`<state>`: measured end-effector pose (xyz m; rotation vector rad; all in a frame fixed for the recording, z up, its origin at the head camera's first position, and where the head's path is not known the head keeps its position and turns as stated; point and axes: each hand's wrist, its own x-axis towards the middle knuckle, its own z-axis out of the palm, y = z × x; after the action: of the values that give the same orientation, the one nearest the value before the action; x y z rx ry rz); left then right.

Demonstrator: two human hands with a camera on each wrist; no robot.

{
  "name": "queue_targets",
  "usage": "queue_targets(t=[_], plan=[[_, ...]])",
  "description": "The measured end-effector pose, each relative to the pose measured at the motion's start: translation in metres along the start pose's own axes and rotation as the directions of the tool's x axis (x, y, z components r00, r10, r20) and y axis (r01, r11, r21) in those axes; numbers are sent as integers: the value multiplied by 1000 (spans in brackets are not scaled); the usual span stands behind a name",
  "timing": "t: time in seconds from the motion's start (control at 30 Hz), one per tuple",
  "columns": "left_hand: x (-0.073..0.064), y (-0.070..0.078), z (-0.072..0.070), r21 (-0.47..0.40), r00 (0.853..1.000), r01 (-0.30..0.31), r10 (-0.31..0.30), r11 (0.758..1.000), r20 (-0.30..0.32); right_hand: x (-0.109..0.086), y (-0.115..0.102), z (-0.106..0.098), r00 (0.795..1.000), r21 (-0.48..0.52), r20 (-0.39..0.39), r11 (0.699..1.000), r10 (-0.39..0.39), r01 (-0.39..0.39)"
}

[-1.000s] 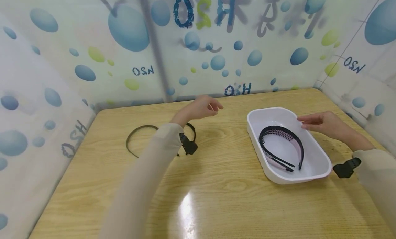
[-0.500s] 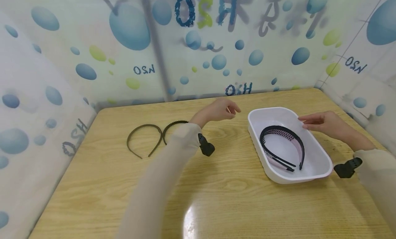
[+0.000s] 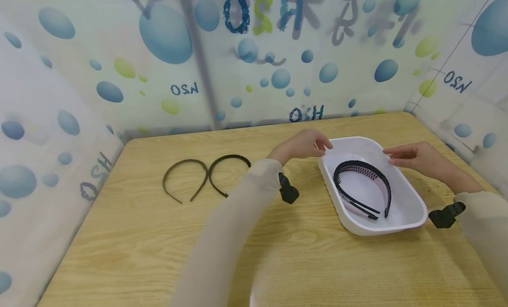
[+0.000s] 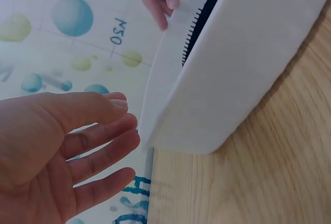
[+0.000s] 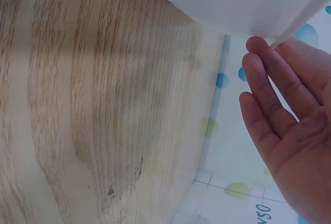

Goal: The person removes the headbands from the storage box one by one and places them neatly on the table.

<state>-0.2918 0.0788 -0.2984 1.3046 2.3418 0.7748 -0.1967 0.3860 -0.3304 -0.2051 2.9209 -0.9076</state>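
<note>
My right hand (image 3: 422, 159) pinches the far right rim of a white plastic bin (image 3: 405, 196); in the right wrist view several fingers (image 5: 264, 107) lie along its outer wall, the thumb partly hidden behind the rim. Inside the bin rest black headbands (image 3: 371, 168), one of them toothed, with a pinkish one among them. My left hand (image 3: 305, 144) hovers at the bin's far left corner, holding nothing. The left wrist view shows that hand (image 4: 77, 151) with loosely bent fingers, thumb apart from the palm, fingertips close to the bin's rim.
On the wooden table (image 3: 131, 236), a thin dark headband (image 3: 184, 161) lies left of a black ridged headband (image 3: 230, 157), their sides meeting; my left sleeve (image 3: 234, 223) covers part of the ridged one. A patterned wall sheet (image 3: 254, 91) stands behind the table.
My left hand has moved right, from beside the two table headbands to the bin's left rim, uncovering more of them. My right hand stays at the bin's rim.
</note>
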Motion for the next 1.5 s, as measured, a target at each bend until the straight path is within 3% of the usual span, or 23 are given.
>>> queue_targets(t=[0.2,0.53,0.97,1.2,1.4,1.5], plan=[[13,7,9,-35,1000,-6,6,999,-13,-1,0,0,1000,-7,-5,1000,1,-1],[30,13,20,-53,997,74,-74,996,-3,-2,-1,3,1000,-3,-7,1000,1,-1],[53,33,31,-22,986,151,-149,988,69,-3,2,3,1000,4,-3,1000,11,-11],[65,40,39,-1,959,271,-270,963,82,-3,2,2,1000,8,2,1000,7,-7],[73,45,42,39,943,314,-316,949,105,1,1,-3,1000,-6,13,1000,-17,17],[76,45,43,39,927,355,-358,934,110,3,-1,-4,1000,-8,15,1000,-18,18]])
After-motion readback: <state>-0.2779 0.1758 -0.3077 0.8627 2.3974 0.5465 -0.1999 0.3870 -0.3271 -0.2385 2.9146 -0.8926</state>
